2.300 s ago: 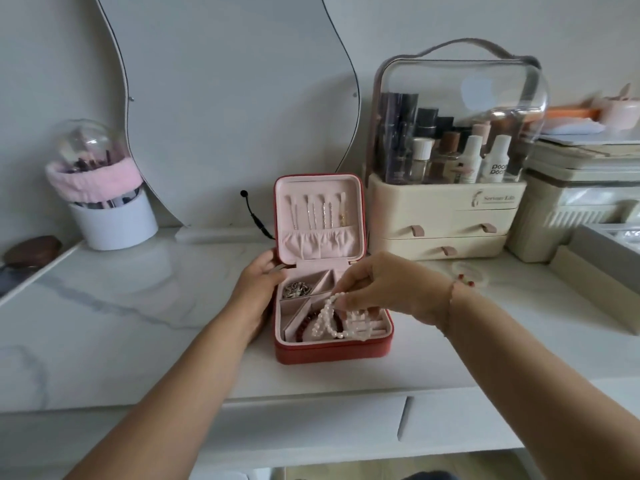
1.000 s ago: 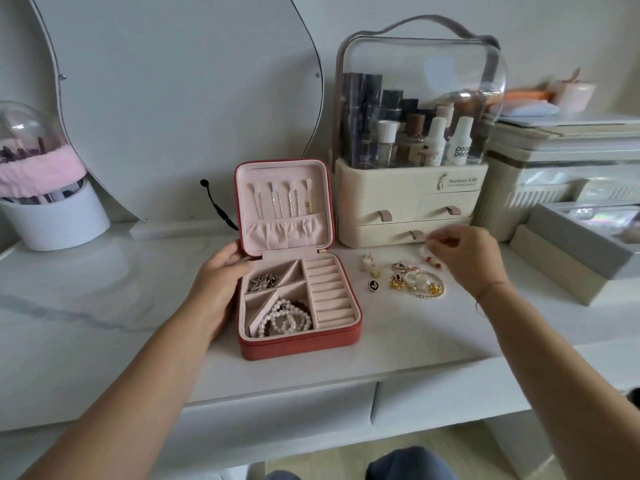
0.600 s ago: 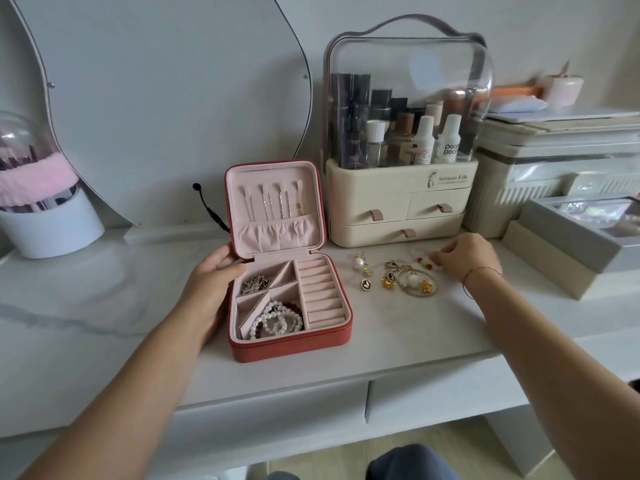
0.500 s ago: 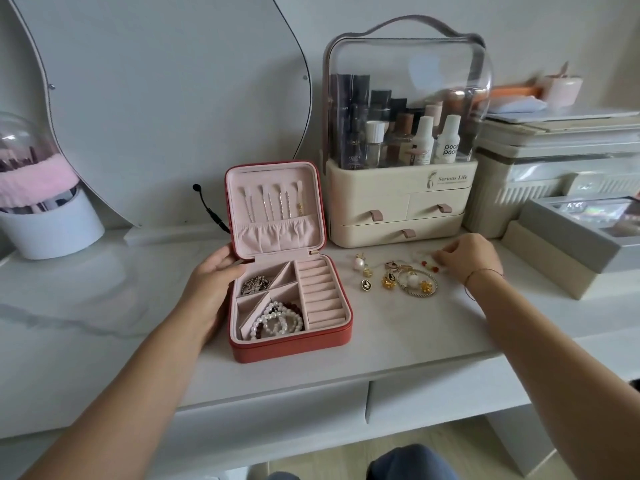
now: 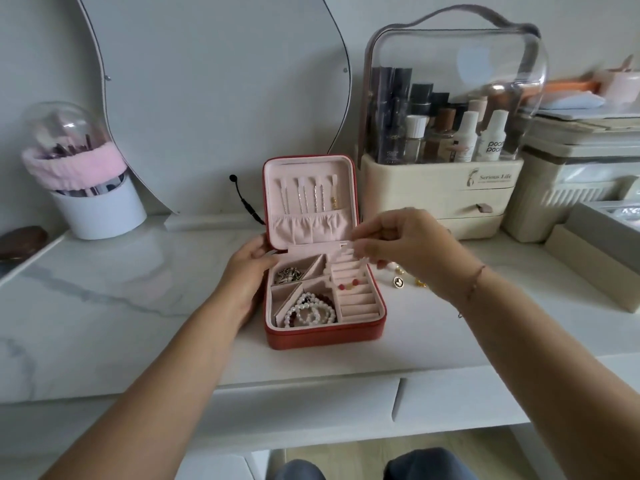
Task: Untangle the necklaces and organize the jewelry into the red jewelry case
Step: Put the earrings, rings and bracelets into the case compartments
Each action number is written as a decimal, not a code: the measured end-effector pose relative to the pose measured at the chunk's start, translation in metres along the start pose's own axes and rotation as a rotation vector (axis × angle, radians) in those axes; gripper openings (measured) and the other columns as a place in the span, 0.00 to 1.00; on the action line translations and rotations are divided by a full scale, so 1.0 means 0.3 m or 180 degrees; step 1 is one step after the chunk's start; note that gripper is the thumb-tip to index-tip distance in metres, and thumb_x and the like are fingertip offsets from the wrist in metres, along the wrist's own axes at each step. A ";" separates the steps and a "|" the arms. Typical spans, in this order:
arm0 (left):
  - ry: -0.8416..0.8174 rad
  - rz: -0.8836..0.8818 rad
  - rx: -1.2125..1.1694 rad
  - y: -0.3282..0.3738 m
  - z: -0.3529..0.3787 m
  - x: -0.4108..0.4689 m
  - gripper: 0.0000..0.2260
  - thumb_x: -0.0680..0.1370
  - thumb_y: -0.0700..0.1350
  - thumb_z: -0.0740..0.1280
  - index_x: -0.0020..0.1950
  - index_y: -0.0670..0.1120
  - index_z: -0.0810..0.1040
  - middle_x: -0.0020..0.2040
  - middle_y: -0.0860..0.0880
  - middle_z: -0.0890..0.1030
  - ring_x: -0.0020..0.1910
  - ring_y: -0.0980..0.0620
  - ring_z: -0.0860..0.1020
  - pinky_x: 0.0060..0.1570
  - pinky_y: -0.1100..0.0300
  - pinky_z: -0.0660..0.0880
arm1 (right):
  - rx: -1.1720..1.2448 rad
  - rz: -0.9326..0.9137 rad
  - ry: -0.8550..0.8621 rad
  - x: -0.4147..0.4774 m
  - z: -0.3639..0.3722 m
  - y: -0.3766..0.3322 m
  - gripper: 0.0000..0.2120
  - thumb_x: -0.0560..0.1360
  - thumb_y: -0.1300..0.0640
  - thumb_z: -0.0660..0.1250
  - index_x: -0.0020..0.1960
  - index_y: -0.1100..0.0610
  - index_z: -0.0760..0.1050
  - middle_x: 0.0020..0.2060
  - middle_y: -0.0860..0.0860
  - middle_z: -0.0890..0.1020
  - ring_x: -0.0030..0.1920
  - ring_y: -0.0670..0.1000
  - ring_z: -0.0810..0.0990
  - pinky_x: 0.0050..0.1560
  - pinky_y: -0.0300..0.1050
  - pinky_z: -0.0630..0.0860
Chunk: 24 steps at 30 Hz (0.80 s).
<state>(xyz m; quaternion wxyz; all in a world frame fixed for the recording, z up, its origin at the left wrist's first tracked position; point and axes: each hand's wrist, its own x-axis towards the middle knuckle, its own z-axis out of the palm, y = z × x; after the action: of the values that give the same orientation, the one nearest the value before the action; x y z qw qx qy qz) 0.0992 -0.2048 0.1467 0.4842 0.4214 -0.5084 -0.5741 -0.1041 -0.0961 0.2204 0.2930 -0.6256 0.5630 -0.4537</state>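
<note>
The red jewelry case (image 5: 322, 336) lies open on the white marble tabletop, its lid upright with thin chains (image 5: 304, 199) hanging inside. My left hand (image 5: 247, 275) grips the case's left side. Pearl bracelets (image 5: 310, 311) fill the front compartment and a tangled silver chain (image 5: 287, 274) sits in the back one. Small red studs (image 5: 348, 285) rest in the ring rolls. Above the back of those rolls hovers my right hand (image 5: 408, 247), blurred, its fingers loosely bent with nothing visible between them. Loose pieces (image 5: 398, 281) lie on the table right of the case, partly hidden by that hand.
A cream cosmetics organiser (image 5: 443, 199) with a clear dome stands right behind the case. Grey and beige boxes (image 5: 588, 258) crowd the right edge. A brush holder (image 5: 98, 209) stands at the far left, and a curved mirror (image 5: 225, 98) leans on the wall.
My right hand left the loose jewelry at the right and came over the case's ring rolls. Red studs now lie in the rolls. My left hand stayed on the case.
</note>
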 end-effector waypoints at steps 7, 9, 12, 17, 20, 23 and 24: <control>-0.0088 -0.0061 -0.0185 0.009 0.006 -0.008 0.21 0.74 0.27 0.59 0.64 0.41 0.75 0.52 0.44 0.84 0.41 0.50 0.84 0.36 0.62 0.79 | -0.0054 0.0105 -0.0898 0.020 0.173 0.020 0.04 0.73 0.63 0.70 0.47 0.60 0.81 0.35 0.52 0.83 0.33 0.45 0.78 0.37 0.36 0.75; -0.0084 -0.0068 -0.0208 0.005 0.001 -0.002 0.21 0.74 0.27 0.59 0.64 0.41 0.76 0.52 0.44 0.84 0.42 0.51 0.84 0.36 0.62 0.78 | -0.0156 0.0096 -0.0862 0.028 0.175 0.026 0.04 0.73 0.63 0.70 0.47 0.60 0.81 0.34 0.51 0.83 0.32 0.43 0.77 0.35 0.34 0.74; -0.0086 -0.0070 -0.0164 0.001 0.000 0.003 0.20 0.74 0.28 0.60 0.64 0.41 0.76 0.52 0.44 0.84 0.42 0.51 0.84 0.37 0.63 0.78 | -0.0793 -0.0063 -0.0668 0.045 0.168 0.041 0.04 0.72 0.60 0.72 0.46 0.57 0.82 0.35 0.48 0.84 0.34 0.42 0.80 0.37 0.34 0.75; -0.0033 -0.0090 -0.0187 -0.003 -0.001 0.005 0.19 0.75 0.29 0.62 0.63 0.42 0.76 0.55 0.43 0.82 0.45 0.49 0.82 0.40 0.63 0.79 | -0.1527 -0.0288 -0.0414 0.048 0.180 0.060 0.07 0.71 0.56 0.72 0.49 0.53 0.83 0.37 0.44 0.81 0.35 0.38 0.76 0.36 0.26 0.68; 0.0015 -0.0092 -0.0135 -0.004 -0.004 0.005 0.19 0.75 0.28 0.60 0.63 0.43 0.76 0.54 0.45 0.83 0.46 0.50 0.82 0.41 0.64 0.78 | -0.1640 -0.0451 -0.0426 0.028 0.191 0.053 0.09 0.71 0.56 0.73 0.51 0.53 0.82 0.42 0.46 0.81 0.38 0.40 0.76 0.38 0.25 0.68; -0.0001 -0.0040 -0.0090 -0.002 -0.003 -0.001 0.20 0.75 0.28 0.60 0.63 0.44 0.76 0.51 0.47 0.84 0.45 0.52 0.83 0.42 0.64 0.79 | -0.1756 -0.0617 -0.0699 0.007 0.210 0.060 0.10 0.70 0.54 0.73 0.51 0.50 0.81 0.45 0.44 0.78 0.42 0.42 0.75 0.42 0.25 0.67; 0.0004 -0.0029 -0.0092 -0.002 -0.003 0.000 0.20 0.75 0.28 0.60 0.63 0.44 0.76 0.51 0.48 0.84 0.44 0.53 0.83 0.43 0.64 0.79 | -0.1759 -0.0660 -0.0741 0.003 0.214 0.064 0.10 0.70 0.54 0.73 0.51 0.50 0.81 0.46 0.44 0.77 0.43 0.42 0.74 0.43 0.25 0.67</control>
<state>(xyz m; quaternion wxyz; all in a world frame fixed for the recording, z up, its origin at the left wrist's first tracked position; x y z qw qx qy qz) 0.1001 -0.2049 0.1459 0.4879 0.4170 -0.4978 -0.5833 -0.0548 -0.1099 0.1770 0.1265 -0.7833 0.5608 -0.2364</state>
